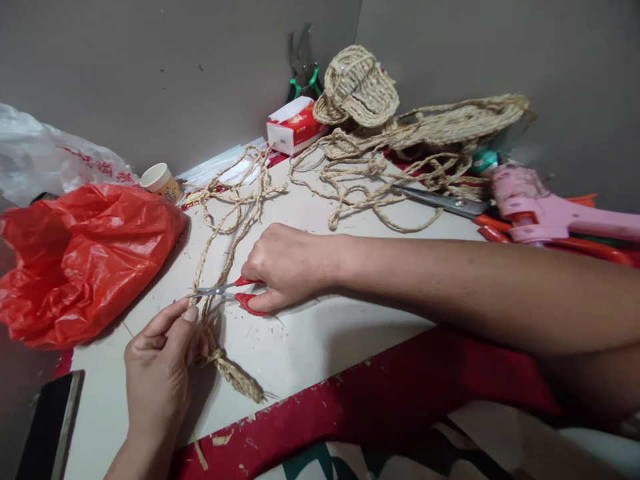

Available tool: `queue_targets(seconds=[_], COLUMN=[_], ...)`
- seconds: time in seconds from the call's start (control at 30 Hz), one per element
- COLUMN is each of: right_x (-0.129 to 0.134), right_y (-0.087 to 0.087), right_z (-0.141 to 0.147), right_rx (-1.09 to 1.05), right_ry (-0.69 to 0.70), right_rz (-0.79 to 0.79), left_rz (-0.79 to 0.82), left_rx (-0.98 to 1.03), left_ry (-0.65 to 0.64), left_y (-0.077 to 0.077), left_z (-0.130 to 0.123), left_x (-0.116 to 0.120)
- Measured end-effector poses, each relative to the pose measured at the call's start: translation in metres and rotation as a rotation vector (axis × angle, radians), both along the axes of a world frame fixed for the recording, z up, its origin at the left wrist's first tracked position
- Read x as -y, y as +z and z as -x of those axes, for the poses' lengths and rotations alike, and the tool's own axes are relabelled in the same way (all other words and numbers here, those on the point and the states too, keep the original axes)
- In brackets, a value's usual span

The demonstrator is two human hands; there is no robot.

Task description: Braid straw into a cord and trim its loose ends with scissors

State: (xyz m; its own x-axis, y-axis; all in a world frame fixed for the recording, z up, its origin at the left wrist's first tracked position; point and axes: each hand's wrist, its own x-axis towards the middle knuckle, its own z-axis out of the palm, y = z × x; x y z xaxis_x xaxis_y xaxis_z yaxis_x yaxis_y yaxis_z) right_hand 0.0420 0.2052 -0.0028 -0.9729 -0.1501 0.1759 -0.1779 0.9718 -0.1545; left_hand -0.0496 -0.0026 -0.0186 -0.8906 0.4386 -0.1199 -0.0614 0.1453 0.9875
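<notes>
My left hand (163, 360) pinches a braided straw cord (201, 263) between thumb and forefinger at the left of the white tabletop. Red-handled scissors (249, 303) are held in my right hand (280, 267), their blades around the cord just above my left fingertips. Whether the blades have cut into it cannot be made out. Below the scissors the cord runs to a thicker woven straw piece (239, 379) beside my left hand. Loops of the same cord lie farther back on the table.
A red plastic bag (90, 260) and a paper cup (159, 180) stand at left, a black phone (50, 427) below. Behind are a tissue box (295, 125), woven straw pieces (360, 87) and pruning shears (303, 70). Large scissors (450, 202) and a pink glue gun (550, 210) lie right.
</notes>
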Motion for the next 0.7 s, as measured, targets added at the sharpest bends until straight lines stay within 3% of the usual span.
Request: queue_targets(seconds=[0.23, 0.7], right_x=[0.0010, 0.0036], right_y=[0.0007, 0.0018], right_z=[0.0021, 0.0006], right_rx=[0.057, 0.041], right_ry=[-0.017, -0.027], right_rz=[0.078, -0.002], left_rz=[-0.023, 0.081], left_rx=[0.005, -0.059], left_ry=[-0.005, -0.003], left_y=[-0.0007, -0.0052], left_z=[0.0022, 0.0022], left_x=[-0.0022, 0.0018])
